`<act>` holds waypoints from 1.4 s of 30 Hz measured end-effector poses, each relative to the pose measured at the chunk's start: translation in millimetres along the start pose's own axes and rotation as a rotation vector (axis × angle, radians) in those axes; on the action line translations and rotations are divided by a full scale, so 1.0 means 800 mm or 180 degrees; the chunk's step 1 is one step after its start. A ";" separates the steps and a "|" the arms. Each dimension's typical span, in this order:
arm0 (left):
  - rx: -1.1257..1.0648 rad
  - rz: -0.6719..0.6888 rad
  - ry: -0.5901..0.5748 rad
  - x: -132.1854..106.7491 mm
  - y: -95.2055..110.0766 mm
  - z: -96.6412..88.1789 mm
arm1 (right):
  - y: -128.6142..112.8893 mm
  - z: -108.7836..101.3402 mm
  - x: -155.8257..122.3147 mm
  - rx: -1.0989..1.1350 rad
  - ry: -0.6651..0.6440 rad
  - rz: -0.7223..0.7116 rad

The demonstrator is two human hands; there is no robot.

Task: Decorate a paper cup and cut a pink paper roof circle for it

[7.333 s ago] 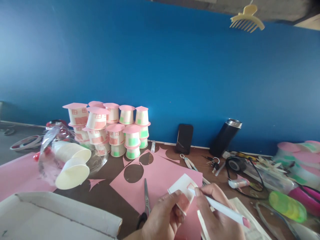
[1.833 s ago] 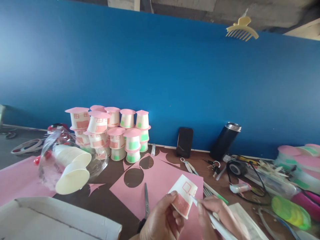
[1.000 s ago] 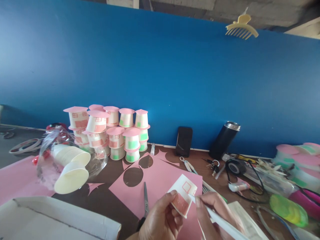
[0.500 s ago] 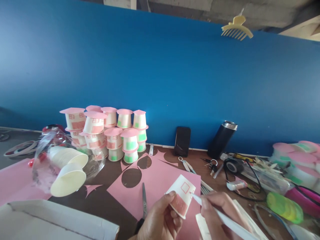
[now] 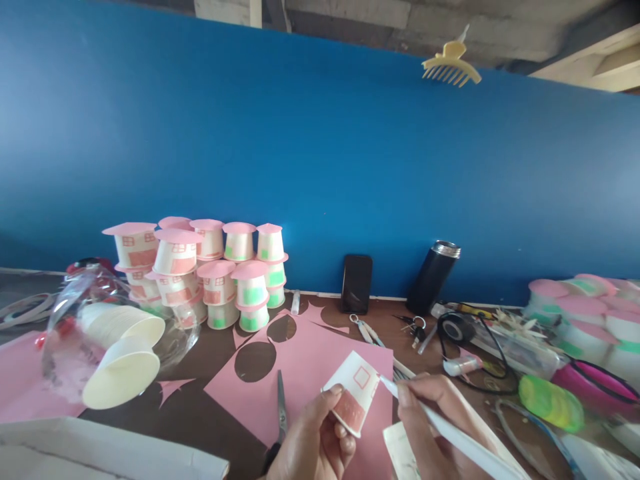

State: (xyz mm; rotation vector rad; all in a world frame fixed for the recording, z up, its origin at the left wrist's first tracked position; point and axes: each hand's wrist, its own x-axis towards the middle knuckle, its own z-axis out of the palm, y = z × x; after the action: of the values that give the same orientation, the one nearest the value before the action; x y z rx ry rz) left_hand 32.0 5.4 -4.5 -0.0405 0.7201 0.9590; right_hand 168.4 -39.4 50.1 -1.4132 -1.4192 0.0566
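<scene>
Left hand holds the cup, right hand brings a pen to its side

In the lower centre of the frame, the left hand (image 5: 315,437) has a paper cup (image 5: 354,393) gripped between the thumb, pressed on its near face, and the fingers curled beneath. The cup is tilted, its wide rim toward the bottom of the frame. It bears a filled red block by the rim, a small red square outline above that, and further red marks at its right edge.

Just right of it, the right hand (image 5: 443,420) pinches a white pen (image 5: 467,443), the fingers closed round its barrel. The tip is at the cup's right edge; it seems to touch, though the view is too small to be sure.

Below the cup lies a pink sheet (image 5: 320,353) with round holes in its left part, and scissors (image 5: 281,403) rest beside the left hand. The brown table (image 5: 215,427) shows at lower left, near a white board (image 5: 110,453).

At mid left stand stacks (image 5: 217,283) of cups with pink tops and red or green drawings; before them, a clear bag (image 5: 57,370) holds plain cups (image 5: 120,373). A phone (image 5: 357,285) stands by the blue wall (image 5: 300,133) right of centre, then a tilted black flask (image 5: 431,283), with keys (image 5: 416,329) in front. A yellow clip (image 5: 453,67) hangs at upper right.
</scene>
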 end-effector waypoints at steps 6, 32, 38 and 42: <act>0.0119 -0.0112 -0.0065 0.010 0.001 -0.007 | 0.017 0.003 0.003 -0.0074 -0.0196 -0.0387; 0.0396 0.0220 -0.0154 0.012 -0.007 -0.008 | 0.028 0.015 0.001 0.0100 -0.0647 -0.0152; 0.0488 0.0332 -0.0211 0.002 -0.007 -0.001 | 0.029 0.015 0.002 0.0113 -0.0585 -0.0339; 0.0480 0.0368 -0.0143 0.004 -0.008 0.000 | 0.029 0.015 0.001 0.0122 -0.0596 -0.0276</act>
State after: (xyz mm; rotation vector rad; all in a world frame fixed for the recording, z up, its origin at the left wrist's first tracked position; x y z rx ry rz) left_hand 38.2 3.8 -7.8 0.1559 0.7575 1.0100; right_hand 176.6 -24.2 29.8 -1.3409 -1.6233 0.1633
